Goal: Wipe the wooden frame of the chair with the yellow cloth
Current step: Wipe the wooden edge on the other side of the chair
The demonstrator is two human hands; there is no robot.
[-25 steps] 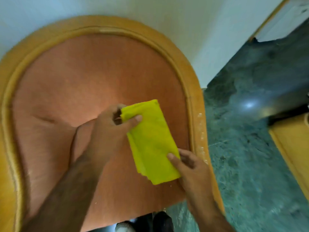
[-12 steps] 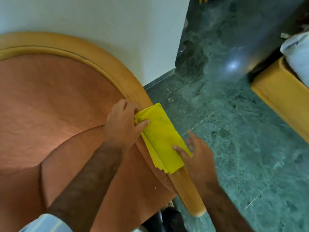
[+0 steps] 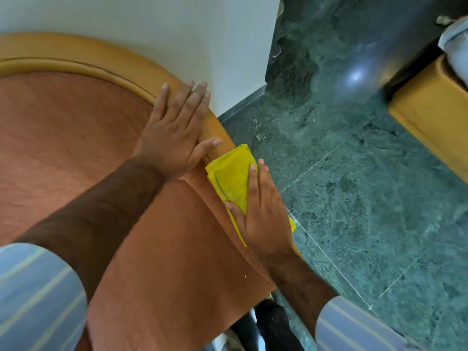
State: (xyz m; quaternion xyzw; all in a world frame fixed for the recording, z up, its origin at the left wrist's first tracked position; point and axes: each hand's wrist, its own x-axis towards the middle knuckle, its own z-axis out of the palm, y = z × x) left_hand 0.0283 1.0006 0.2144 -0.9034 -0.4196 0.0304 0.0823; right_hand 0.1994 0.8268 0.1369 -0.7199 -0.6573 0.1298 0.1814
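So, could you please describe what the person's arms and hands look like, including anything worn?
Both hands, left hand and right hand, are bare, with no gloves, rings or watch visible. The forearms are bare and hairy. Each arm wears a short light-blue sleeve with pale stripes, ending above the elbow.

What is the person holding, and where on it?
The right hand presses flat on the near half of the folded yellow cloth against the wooden frame. The left hand rests open on the frame.
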